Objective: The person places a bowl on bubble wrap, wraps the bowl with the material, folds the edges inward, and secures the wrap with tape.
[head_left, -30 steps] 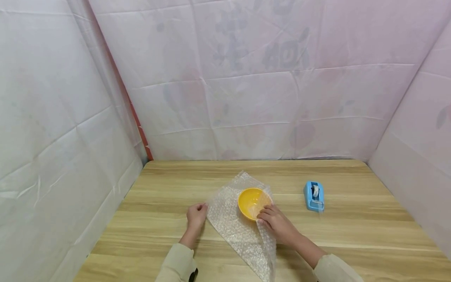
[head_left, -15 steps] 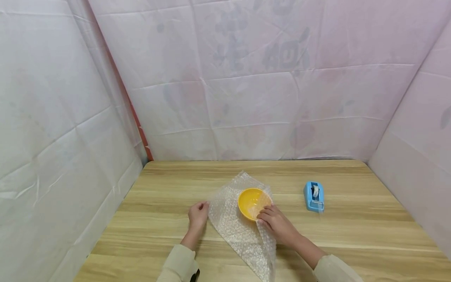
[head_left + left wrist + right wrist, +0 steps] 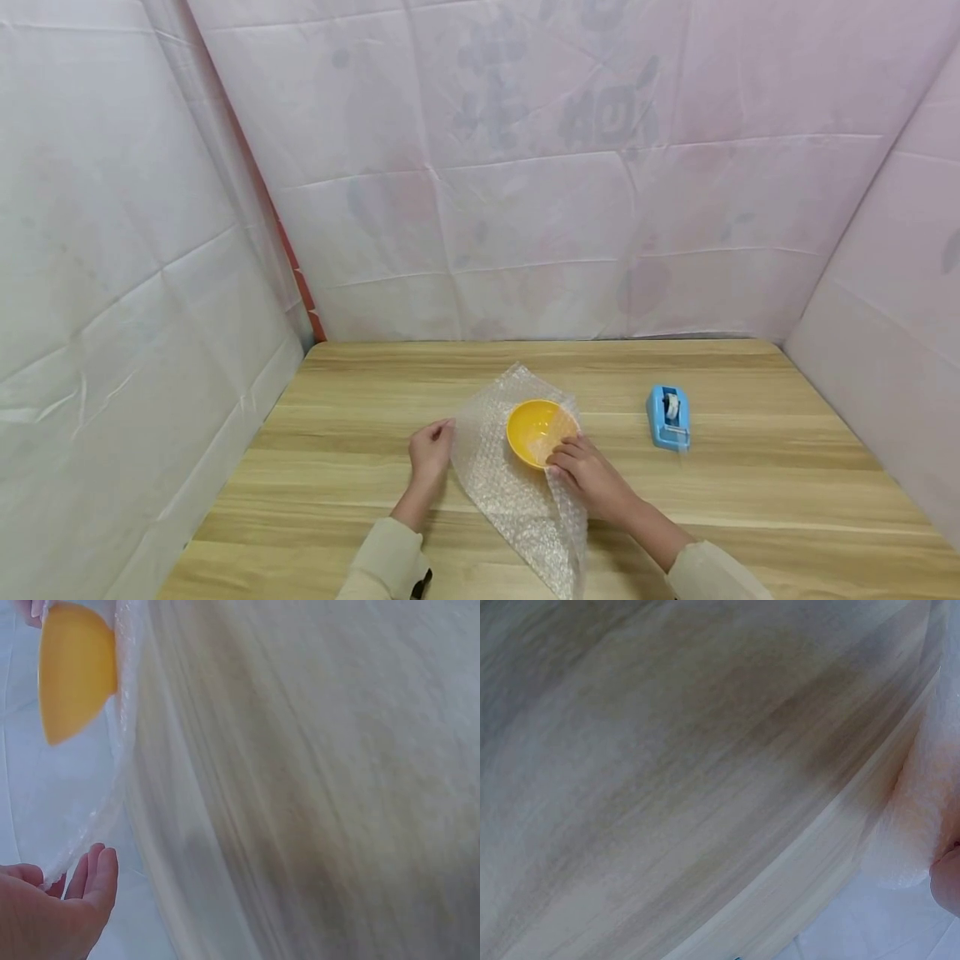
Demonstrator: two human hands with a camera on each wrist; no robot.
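Wrap (image 3: 487, 479) is pinched at its left corner by the left hand (image 3: 430, 454), between thumb and forefinger, with the other fingers extended in the left wrist view; that edge is raised off the table (image 3: 360, 392). The pinch is best kept light and close to the edge, so that the sheet can be drawn over evenly without bubbles being crushed. The bowl (image 3: 528, 421) is seated mouth up on the wrap, between the hands; it should not be dragged or tipped as the left side is tightened. By the right hand (image 3: 588, 477) the folded right flap is gripped against the bowl's near right rim; that hold is best not loosened until the left flap has been laid across. Farther right, apart from the hands, the dispenser (image 3: 663, 429) is conveniently placed, a tape end being left hanging from it.
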